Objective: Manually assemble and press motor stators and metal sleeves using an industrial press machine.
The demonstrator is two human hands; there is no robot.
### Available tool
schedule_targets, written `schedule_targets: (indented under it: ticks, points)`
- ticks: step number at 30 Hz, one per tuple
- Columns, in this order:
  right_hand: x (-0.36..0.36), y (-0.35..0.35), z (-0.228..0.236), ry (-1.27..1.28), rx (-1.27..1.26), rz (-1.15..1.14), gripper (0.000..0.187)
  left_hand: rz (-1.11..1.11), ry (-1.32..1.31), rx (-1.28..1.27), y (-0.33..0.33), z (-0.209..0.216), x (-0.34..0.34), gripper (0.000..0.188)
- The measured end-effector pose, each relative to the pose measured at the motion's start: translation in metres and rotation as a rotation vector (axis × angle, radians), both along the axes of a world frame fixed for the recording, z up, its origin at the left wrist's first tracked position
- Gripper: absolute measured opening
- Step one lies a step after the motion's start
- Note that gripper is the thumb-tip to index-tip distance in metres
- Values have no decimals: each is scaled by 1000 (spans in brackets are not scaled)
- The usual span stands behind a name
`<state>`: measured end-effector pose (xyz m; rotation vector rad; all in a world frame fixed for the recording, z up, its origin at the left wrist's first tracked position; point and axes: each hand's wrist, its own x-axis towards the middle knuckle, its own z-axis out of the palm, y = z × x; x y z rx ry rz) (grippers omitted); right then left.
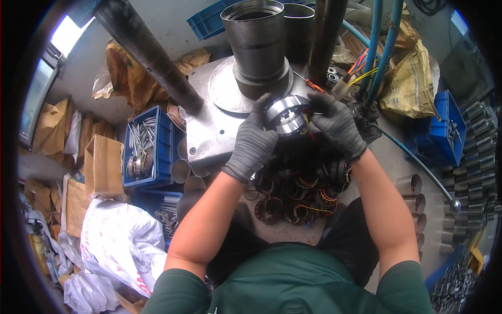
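A shiny metal motor stator [287,111], a ring with windings and a few coloured wires, is held up in front of the press plate. My left hand [253,141], in a dark grey glove, grips its left side. My right hand [336,124], gloved alike, closes on its right side near the wires. Just behind the stator, a tall metal cylinder [254,49] stands upright on a round disc [222,86], which rests on the flat metal plate [201,138]. Below my hands, several wound stators [298,201] with coloured leads lie piled up.
Dark columns [149,55] rise on both sides of the cylinder. At left are a blue bin [166,137] of metal rods, a cardboard box [104,165] and a white sack [120,235]. To the right are blue hoses [372,57], a ball-ended lever [455,205] and stacked metal sleeves [477,152].
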<state>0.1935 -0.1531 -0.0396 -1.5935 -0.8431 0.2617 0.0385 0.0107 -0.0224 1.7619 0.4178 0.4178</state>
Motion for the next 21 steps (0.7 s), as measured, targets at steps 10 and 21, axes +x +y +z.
schedule_targets:
  ticks: [10, 21]
  points:
    - [68, 1, -17, -655, -504, -454, 41, -5, 142, 289, 19, -1, -2, 78]
    - [77, 11, -22, -637, -148, -533, 28, -116, 110, 30, 33, -14, 2, 89]
